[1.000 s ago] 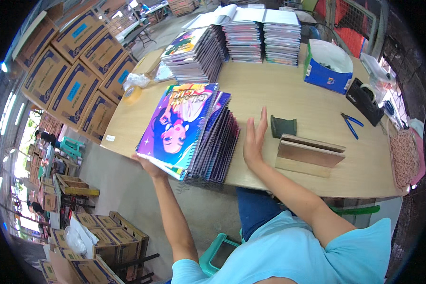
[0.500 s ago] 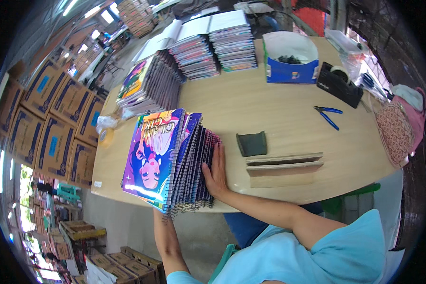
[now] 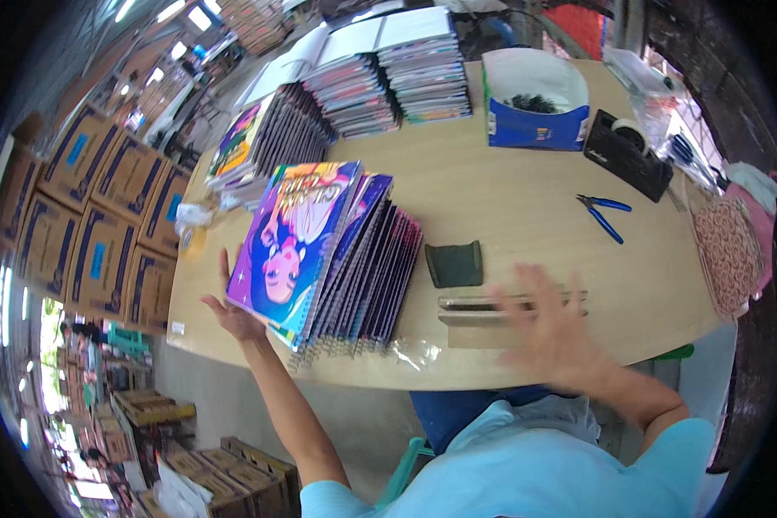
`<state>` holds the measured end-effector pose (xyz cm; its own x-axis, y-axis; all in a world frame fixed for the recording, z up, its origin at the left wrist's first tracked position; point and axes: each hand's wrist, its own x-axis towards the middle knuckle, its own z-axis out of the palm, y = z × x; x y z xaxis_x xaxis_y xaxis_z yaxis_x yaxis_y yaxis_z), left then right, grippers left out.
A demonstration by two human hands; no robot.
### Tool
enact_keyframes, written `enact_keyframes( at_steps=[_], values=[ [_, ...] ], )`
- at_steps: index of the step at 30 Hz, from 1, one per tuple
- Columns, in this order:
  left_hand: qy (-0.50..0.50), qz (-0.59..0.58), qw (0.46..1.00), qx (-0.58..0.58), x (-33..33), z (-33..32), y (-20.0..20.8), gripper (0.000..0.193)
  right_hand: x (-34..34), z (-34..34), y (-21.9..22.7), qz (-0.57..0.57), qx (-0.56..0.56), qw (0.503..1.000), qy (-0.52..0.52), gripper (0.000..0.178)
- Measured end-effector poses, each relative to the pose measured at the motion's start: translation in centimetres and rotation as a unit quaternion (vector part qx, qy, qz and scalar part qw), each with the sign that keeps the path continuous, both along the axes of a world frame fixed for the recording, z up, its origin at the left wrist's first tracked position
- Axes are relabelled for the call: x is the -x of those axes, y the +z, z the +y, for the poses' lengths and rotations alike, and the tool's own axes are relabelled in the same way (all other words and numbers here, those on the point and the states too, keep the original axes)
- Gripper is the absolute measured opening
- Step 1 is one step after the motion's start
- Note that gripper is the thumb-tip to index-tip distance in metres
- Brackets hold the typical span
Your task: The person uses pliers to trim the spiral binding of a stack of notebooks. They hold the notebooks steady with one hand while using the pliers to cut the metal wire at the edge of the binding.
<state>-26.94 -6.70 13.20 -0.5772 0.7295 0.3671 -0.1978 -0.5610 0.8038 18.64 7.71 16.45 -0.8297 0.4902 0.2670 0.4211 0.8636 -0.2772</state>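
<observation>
Notebook stack (image 3: pixel 298 246): on table (image 3: pixel 527 203), left part, close to the near edge. Spiral-bound, purple illustrated cover on top, pile slanted, coils toward the right and near edges. Left hand (image 3: pixel 240 319) at the stack's left side, by the cover's near-left corner; open, thumb and fingers spread, not closed on anything; palm contact with the stack can't be told. Right hand (image 3: pixel 552 337) blurred, open, fingers spread, over the right end of wood stand (image 3: pixel 479 338); no object visible in it, touch on the stand can't be told. Plastic scrap (image 3: pixel 417 352), clear, just right of the stack at the near edge. Green pad (image 3: pixel 455 265) between stack and stand, slightly farther from the near edge.

Pliers (image 3: pixel 609 216), blue-handled, toward the right edge, apart from both hands. Tape dispenser (image 3: pixel 626 155), black, near the far right corner. Blue box (image 3: pixel 537 129) at the far edge, dark bits inside. Paper piles (image 3: pixel 423 78) along the far edge, left of the box. Tape roll (image 3: pixel 192 242) at the left edge. Pouch (image 3: pixel 725 250), patterned, at the right edge. Cartons (image 3: pixel 95 229) stacked beyond the left edge.
</observation>
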Motion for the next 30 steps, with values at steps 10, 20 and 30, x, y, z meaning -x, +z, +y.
enact_keyframes(
  at_steps=[10,20,30],
  values=[
    [0.122,0.149,0.97,0.148,-3.9,1.8,5.1,0.052,-4.5,7.1,1.8,0.136,-0.034,0.989,-0.046,0.062],
    [0.123,0.174,0.968,0.129,-4.5,2.2,5.5,0.052,24.7,9.0,1.4,0.47,0.361,0.799,-0.101,0.056],
    [0.253,0.14,0.954,0.074,-4.4,3.2,3.7,0.044,25.0,9.3,1.3,0.436,0.391,0.805,-0.094,0.062]
  ],
)
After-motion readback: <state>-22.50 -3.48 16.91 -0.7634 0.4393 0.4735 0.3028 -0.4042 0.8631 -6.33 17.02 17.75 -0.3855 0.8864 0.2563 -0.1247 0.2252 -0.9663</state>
